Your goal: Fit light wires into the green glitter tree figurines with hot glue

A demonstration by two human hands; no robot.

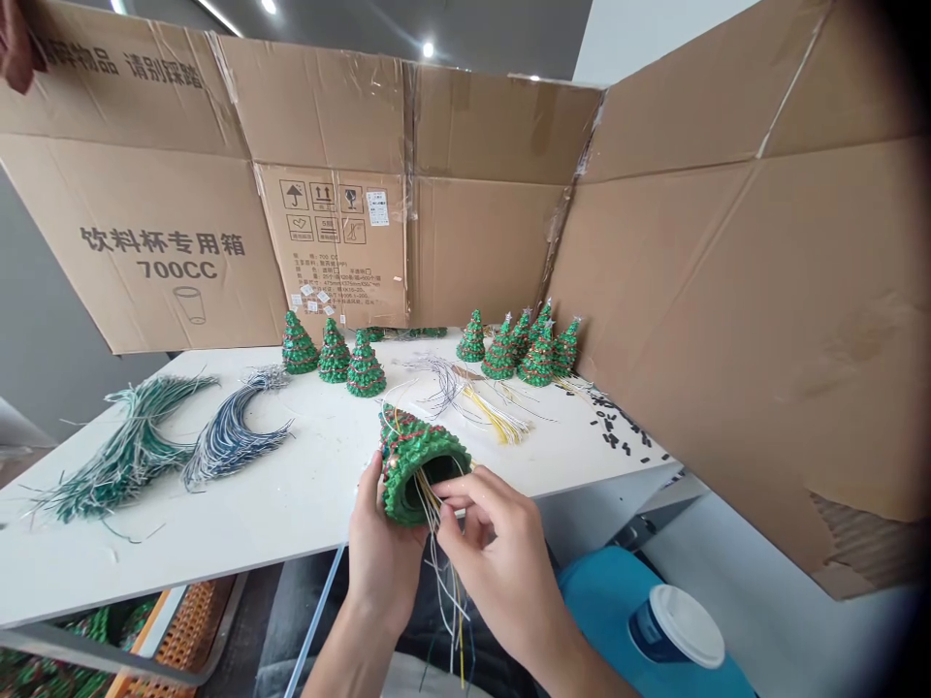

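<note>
A green miniature Christmas tree (418,441) lies tilted with its hollow base turned toward me. My left hand (385,553) is wrapped round its side and underside. Several thin white and yellow wires (445,572) come out of the hollow and hang down below the table edge. At the opening, my right hand (501,543) pinches the wires between thumb and fingers, with the fingertips partly at the rim. Behind the tree, a loose bunch of white and yellow wires (495,412) lies on the white table (305,523).
Other small Christmas trees (365,366) stand at the back, with a starred group (536,354) to the right. Green wires (138,446) and blue wires (240,431) lie at left. Black bits (618,427) are scattered at right. Cardboard walls (480,242) enclose the table. A lidded tub (676,625) sits on a blue stool (596,591).
</note>
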